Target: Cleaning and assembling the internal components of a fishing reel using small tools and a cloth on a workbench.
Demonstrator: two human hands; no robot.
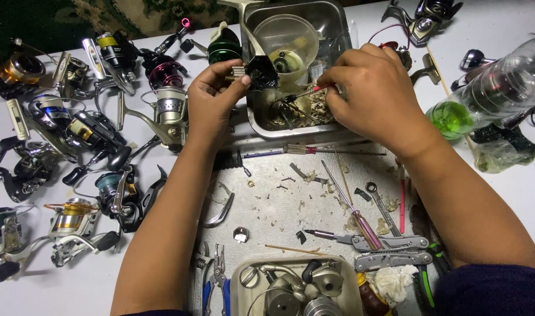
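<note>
My left hand [212,99] grips a black fishing reel body [260,71] by a small ribbed metal part, holding it over a steel tray [337,23]. My right hand [370,93] pinches a thin red-handled tool [308,92] whose tip points at the reel body. In the tray sit a clear plastic cup [285,36] and greasy debris [314,111].
Many fishing reels [74,134] crowd the table's left side. A work mat [279,205] in front holds screwdrivers [314,150], a multi-tool [390,250], pliers [217,275] and small parts. A plastic bottle with green liquid [490,93] lies at right. A tray of reel parts [296,287] sits nearest me.
</note>
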